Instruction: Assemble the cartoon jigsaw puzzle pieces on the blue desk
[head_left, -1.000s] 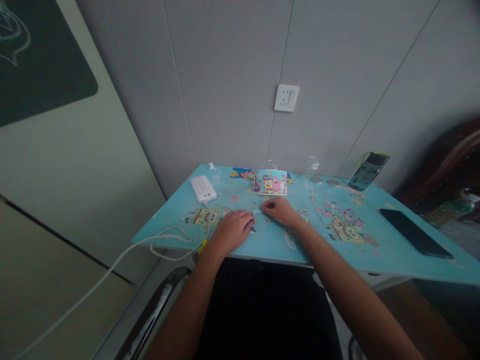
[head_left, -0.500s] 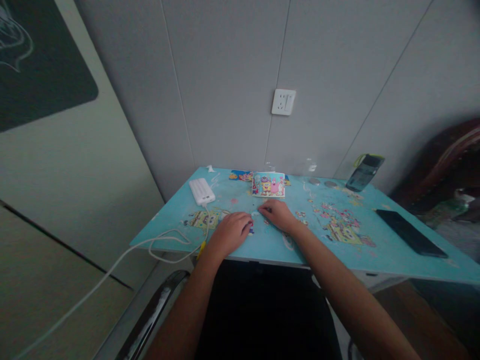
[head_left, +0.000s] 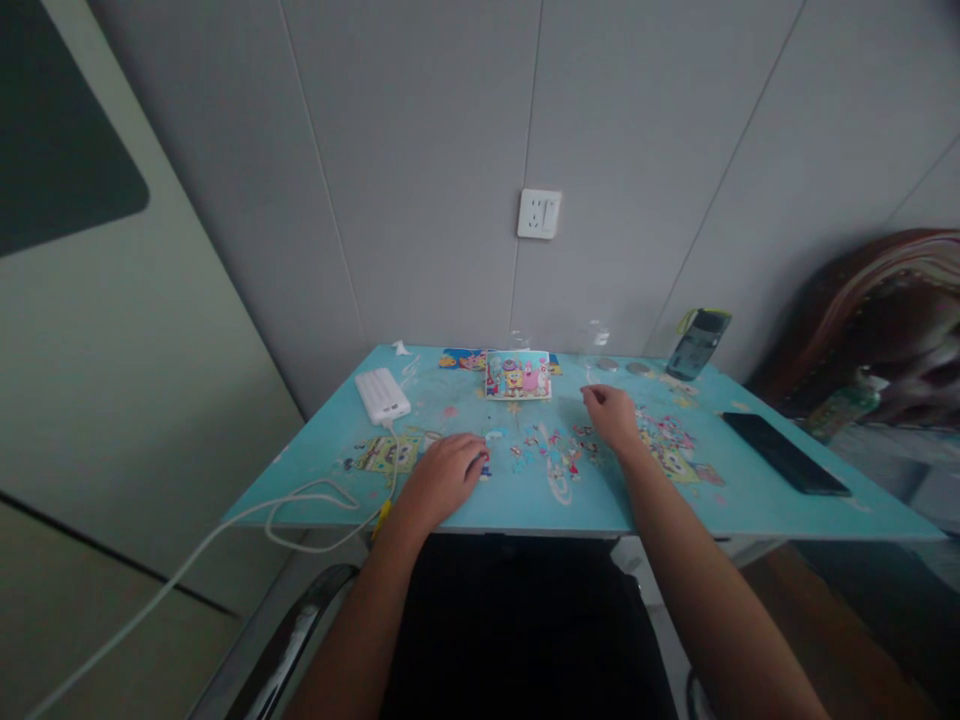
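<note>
My left hand [head_left: 444, 474] rests knuckles-up on the light blue table [head_left: 750, 500], fingers curled over small puzzle pieces [head_left: 484, 464] at its fingertips. My right hand [head_left: 611, 413] hovers farther back and to the right, fingers bent downward in a loose pinch; what it holds, if anything, is too small to see. Several loose cartoon puzzle pieces [head_left: 551, 450] lie scattered between the hands. An assembled patch of puzzle [head_left: 679, 450] lies just right of the right hand, another patch [head_left: 386, 453] lies left of the left hand. A cartoon reference picture [head_left: 517, 374] lies near the wall.
A white power bank [head_left: 382, 395] with a white cable [head_left: 292, 500] trailing off the table's left front edge. A black phone [head_left: 785, 466] lies at the right, a dark bottle [head_left: 697, 343] against the wall. A wall socket [head_left: 538, 213] above. A dark chair back at far right.
My right hand has moved right and away from the left hand, toward the puzzle patch at the right. The camera has swung slightly right. The left hand stays put.
</note>
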